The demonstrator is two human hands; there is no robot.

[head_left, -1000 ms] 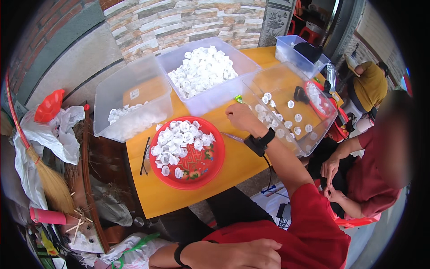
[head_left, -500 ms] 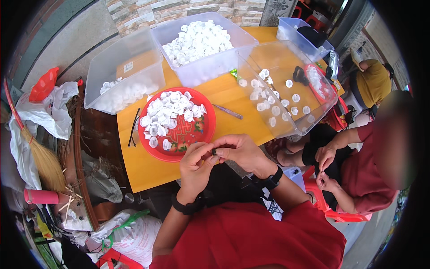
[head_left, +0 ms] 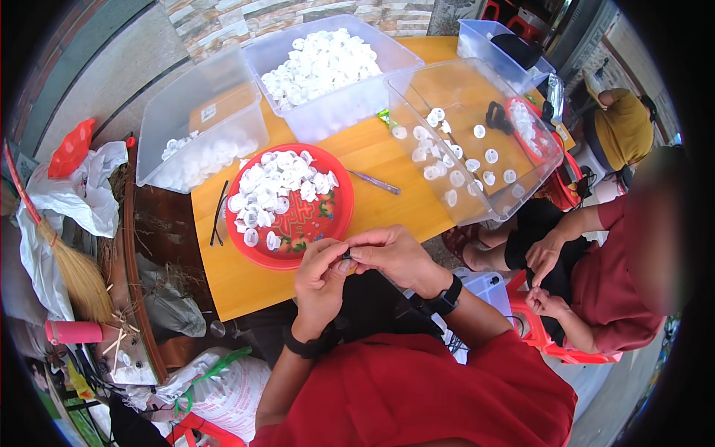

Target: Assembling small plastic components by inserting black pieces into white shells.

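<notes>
Pinching a small dark piece (head_left: 346, 254) between the fingers (head_left: 370, 256) of the left hand (head_left: 319, 287) and right hand (head_left: 406, 262), clamped on it from both sides, near the front edge of the yellow counter (head_left: 391, 212), just beside a red plate (head_left: 342, 194) heaped with white pieces (head_left: 281, 170)

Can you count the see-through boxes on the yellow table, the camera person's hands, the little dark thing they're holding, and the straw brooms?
See-through boxes: 4
Hands: 2
Small dark thing: 1
Straw broom: 1
Total: 8
</notes>
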